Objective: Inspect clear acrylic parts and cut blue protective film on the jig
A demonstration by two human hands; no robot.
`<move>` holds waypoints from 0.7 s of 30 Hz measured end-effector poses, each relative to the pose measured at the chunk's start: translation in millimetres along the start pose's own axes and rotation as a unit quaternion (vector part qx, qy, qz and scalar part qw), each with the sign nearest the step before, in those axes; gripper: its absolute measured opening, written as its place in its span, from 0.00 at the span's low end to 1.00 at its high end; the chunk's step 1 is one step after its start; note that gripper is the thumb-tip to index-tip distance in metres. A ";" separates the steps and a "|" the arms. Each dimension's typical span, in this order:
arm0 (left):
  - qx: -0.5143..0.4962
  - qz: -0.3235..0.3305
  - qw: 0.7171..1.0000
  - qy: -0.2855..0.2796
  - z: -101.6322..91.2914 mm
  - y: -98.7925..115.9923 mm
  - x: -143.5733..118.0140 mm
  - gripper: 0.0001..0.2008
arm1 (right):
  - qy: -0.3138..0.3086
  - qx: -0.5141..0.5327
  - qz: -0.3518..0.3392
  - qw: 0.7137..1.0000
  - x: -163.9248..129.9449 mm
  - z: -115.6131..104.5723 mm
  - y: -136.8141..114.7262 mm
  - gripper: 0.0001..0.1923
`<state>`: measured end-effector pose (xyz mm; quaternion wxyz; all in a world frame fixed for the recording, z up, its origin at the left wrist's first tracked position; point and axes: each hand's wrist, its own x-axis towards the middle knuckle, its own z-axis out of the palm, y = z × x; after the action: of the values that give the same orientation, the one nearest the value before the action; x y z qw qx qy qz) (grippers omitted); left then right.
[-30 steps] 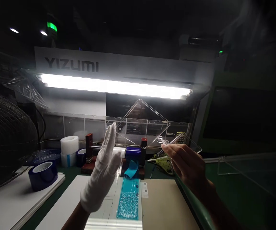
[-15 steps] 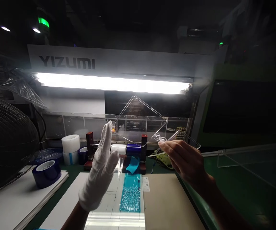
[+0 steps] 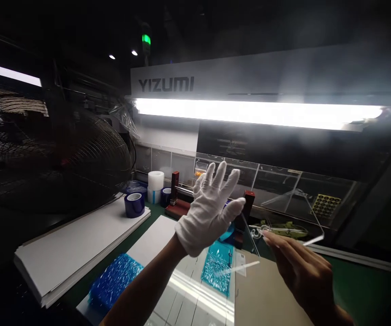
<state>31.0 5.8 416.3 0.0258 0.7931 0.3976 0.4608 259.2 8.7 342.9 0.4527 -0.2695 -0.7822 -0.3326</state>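
My left hand (image 3: 212, 210), in a white glove, is raised near the middle with its fingers spread and nothing gripped in it. Bare, my right hand (image 3: 302, 271) pinches a clear plastic part (image 3: 256, 233) by a small ringed piece at the fingertips. Thin transparent edges of the part show on both sides of that hand; its full outline is hard to make out. Below the left hand lies a strip of teal film (image 3: 217, 269) over white sheets (image 3: 190, 280). A reddish-brown roller stand (image 3: 249, 203) is partly hidden behind the glove.
A stack of white boards (image 3: 87, 249) bears a blue tape roll (image 3: 134, 205) at left. Blue film (image 3: 114, 278) is bunched in front. A brown board (image 3: 259, 290) lies at right. Behind stand white rolls (image 3: 155, 181) and a large fan (image 3: 93, 158); a tube light (image 3: 250, 112) hangs above.
The view has swung left. My left glove has turned from edge-on to fingers spread. The clear part has tilted from upright to lower, still in my right hand.
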 end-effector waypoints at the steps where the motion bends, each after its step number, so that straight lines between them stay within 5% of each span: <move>1: -0.025 -0.021 0.999 0.018 -2.2 -2.6 -5.3 0.26 | 0.025 -0.022 0.022 0.999 -3.3 3.1 1.3 0.10; 4: -0.105 -0.086 0.989 0.062 -3.8 -12.0 -20.2 0.25 | 0.104 -0.102 0.101 0.984 -3.4 8.7 5.4 0.10; 9: -0.275 -0.129 0.953 0.002 15.0 -15.6 -20.8 0.27 | 0.181 -0.128 0.180 0.958 18.8 13.2 8.3 0.08; 21: -0.243 -0.060 0.968 0.035 20.0 -2.3 12.4 0.26 | 0.227 -0.161 0.133 0.951 72.6 -17.0 15.4 0.10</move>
<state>47.8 21.9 412.7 0.2315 0.7209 0.3215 0.5687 247.0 14.2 417.8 0.6088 -0.3577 -0.5520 -0.4435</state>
